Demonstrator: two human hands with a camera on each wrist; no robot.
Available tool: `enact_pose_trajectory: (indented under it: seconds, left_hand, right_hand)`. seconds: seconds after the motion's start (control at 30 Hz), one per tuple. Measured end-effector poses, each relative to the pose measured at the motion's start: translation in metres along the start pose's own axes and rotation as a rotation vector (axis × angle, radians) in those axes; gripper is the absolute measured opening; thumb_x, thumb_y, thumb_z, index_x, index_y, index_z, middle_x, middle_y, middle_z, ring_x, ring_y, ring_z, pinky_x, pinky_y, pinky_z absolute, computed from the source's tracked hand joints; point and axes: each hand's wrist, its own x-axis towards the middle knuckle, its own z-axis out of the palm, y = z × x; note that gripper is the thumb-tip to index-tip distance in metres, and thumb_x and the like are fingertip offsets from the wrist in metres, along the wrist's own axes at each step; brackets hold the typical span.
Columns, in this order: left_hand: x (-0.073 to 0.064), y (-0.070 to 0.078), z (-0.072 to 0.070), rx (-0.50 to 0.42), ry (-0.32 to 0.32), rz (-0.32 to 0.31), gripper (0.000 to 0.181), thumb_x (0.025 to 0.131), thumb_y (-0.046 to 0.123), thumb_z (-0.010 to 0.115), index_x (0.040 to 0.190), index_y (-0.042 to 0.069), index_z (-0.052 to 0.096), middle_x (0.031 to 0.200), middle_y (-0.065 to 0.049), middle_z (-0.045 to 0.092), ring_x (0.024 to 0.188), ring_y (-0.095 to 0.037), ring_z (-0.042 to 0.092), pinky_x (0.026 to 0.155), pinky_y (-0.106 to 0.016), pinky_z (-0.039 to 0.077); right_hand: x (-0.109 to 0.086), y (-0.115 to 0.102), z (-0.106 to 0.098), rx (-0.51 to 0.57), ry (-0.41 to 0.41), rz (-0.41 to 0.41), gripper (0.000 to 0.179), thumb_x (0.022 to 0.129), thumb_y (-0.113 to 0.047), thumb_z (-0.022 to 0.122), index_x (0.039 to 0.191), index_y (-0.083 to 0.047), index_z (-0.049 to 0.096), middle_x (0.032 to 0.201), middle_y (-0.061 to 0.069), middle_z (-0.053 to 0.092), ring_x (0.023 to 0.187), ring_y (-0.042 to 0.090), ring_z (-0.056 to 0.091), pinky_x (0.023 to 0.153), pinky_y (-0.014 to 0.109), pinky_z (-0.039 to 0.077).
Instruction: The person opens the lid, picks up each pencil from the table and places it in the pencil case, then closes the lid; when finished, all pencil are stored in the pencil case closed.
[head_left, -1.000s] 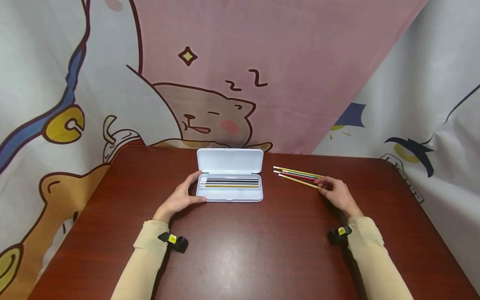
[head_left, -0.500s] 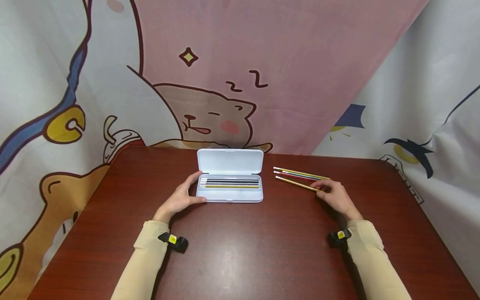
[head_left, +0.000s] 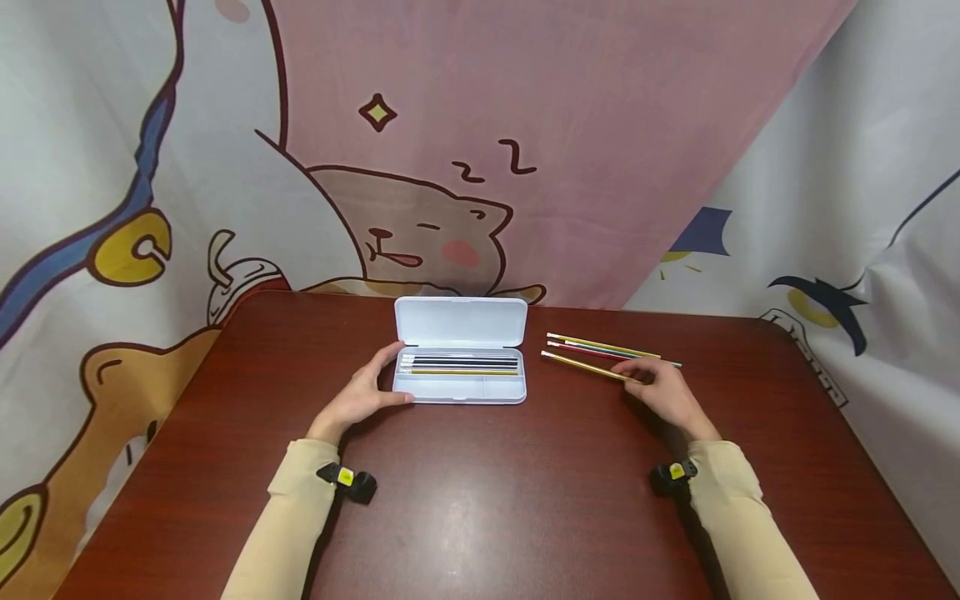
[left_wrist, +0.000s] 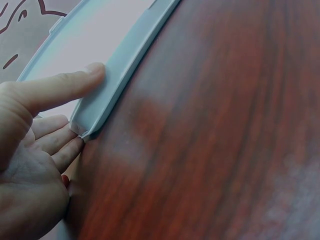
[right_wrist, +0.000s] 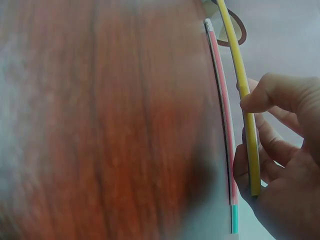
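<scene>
A white pencil case point(head_left: 431, 390) lies with its lid up at the back of the table, several dark pencils point(head_left: 465, 361) and a yellow one in its rear compartment. My left hand point(head_left: 358, 402) holds the case by its left end, thumb point(left_wrist: 75, 87) on the front rim and fingers at the end wall. To the right, my right hand point(head_left: 663, 393) pinches a yellow pencil point(head_left: 585, 365) between thumb and fingers; its white-tipped end points left toward the case. In the right wrist view this pencil point(right_wrist: 236, 55) runs along the fingers, its other end near the palm.
Behind the held pencil, several more pencils lie close together on the table, among them a yellow one point(head_left: 607, 344) and a red one point(head_left: 581, 347). A cloth printed with cartoon animals point(head_left: 570, 167) hangs behind the brown table point(head_left: 465, 500).
My right hand has moved slightly left with the yellow pencil, drawing it away from the other pencils. The left hand and the case stay where they were.
</scene>
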Motion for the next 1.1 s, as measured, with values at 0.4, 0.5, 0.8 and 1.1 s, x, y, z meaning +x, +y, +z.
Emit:
enact_pose_trajectory:
  seconds: [0.4,0.5,0.8,1.1]
  left_hand:
    - [-0.001,0.0,0.0,-0.001,0.0,-0.011,0.094,0.074,0.01,0.083,0.15,0.008,0.028,0.152,-0.019,0.03,0.14,-0.031,0.023,0.112,-0.053,0.013]
    - [-0.001,0.0,0.0,-0.001,0.001,-0.013,0.094,0.074,0.01,0.083,0.15,0.007,0.028,0.152,-0.019,0.029,0.14,-0.032,0.022,0.112,-0.053,0.013]
    - [0.0,0.0,0.0,-0.006,-0.003,-0.011,0.094,0.073,0.01,0.083,0.15,0.008,0.028,0.153,-0.018,0.029,0.14,-0.032,0.022,0.111,-0.054,0.012]
    - [0.0,0.0,0.0,-0.006,-0.001,-0.01,0.094,0.073,0.009,0.083,0.15,0.007,0.028,0.152,-0.019,0.029,0.14,-0.032,0.022,0.112,-0.053,0.013]
  right_hand:
    - [0.002,-0.013,0.009,0.039,0.012,-0.074,0.024,0.081,0.011,0.065,0.101,0.001,0.072,0.094,0.012,0.065,0.076,0.018,0.052,0.065,0.022,0.043]
    - [0.003,-0.016,0.012,0.039,0.0,-0.081,0.024,0.082,0.01,0.064,0.102,0.0,0.072,0.095,0.012,0.065,0.076,0.017,0.053,0.065,0.024,0.044]
    - [0.007,-0.025,0.022,0.042,-0.029,-0.066,0.024,0.083,0.008,0.064,0.102,-0.002,0.072,0.1,0.01,0.068,0.08,0.018,0.055,0.068,0.025,0.044]
    - [0.01,-0.033,0.034,0.06,-0.021,-0.077,0.023,0.082,0.007,0.066,0.1,-0.004,0.074,0.097,0.006,0.068,0.081,0.017,0.057,0.07,0.025,0.045]
